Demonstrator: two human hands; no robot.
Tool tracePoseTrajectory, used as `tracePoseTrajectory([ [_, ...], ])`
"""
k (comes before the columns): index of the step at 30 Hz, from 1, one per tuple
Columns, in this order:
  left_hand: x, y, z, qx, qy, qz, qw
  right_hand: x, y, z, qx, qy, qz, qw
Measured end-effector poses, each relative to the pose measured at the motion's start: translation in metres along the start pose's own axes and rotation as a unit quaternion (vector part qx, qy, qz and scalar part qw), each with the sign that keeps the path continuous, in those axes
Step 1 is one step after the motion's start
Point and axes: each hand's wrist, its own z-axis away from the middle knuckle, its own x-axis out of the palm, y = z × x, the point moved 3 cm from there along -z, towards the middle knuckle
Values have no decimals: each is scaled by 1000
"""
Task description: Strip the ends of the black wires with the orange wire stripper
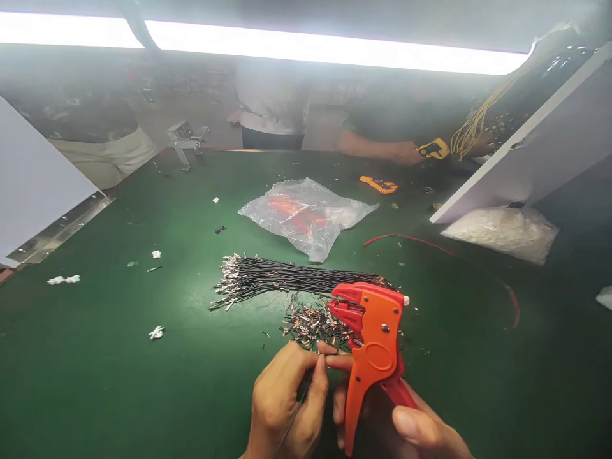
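Orange and red wire strippers point(380, 357) stand upright in my right hand point(425, 424), jaws pointing left. The right thumb rests by the red handle, and its forefinger reaches left to my left fingertips. My left hand point(289, 398) pinches a thin black wire point(292, 424) that runs down past the palm; its tip between the fingers is hard to make out. Just beyond both hands lies a heap of short black and copper wire scraps point(310, 322). Behind it a bundle of black wires point(287, 275) stretches crosswise, with silvery terminals at its left end.
A clear plastic bag point(306, 217) with something red inside lies past the bundle. Yellow pliers point(380, 185) and a red wire point(421, 240) are to the right, near a bag of pale pieces point(502, 233). Across the table, a co-worker's hand point(406, 153) is by another yellow tool point(434, 149).
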Motion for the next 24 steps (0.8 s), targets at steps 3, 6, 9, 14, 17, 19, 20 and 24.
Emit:
tracePoseTrajectory([
  [3, 3, 0, 1, 16, -9, 31, 999, 0, -1, -1, 9, 8, -51, 999],
  [6, 5, 0, 2, 39, -10, 52, 998, 0, -6, -1, -4, 14, -79, 997],
  [9, 6, 2, 3, 54, 20, 62, 996, 0, -11, -2, -3, 3, -106, 994],
  [14, -6, 5, -3, 36, 51, 49, 997, -1, -18, 0, -7, 17, -81, 997],
  [17, -20, 5, -11, 38, 73, 6, 997, -4, -16, 4, -13, 37, -14, 999],
  [19, -28, 5, -15, 44, 95, -9, 994, -3, -10, 6, 3, 35, 18, 999],
  [20, -30, 5, -15, 49, 103, -10, 993, -2, -7, 6, 14, 24, 29, 999],
  [24, -29, 7, -13, 84, 84, 1, 993, 4, 6, 4, 83, -26, 23, 996],
])
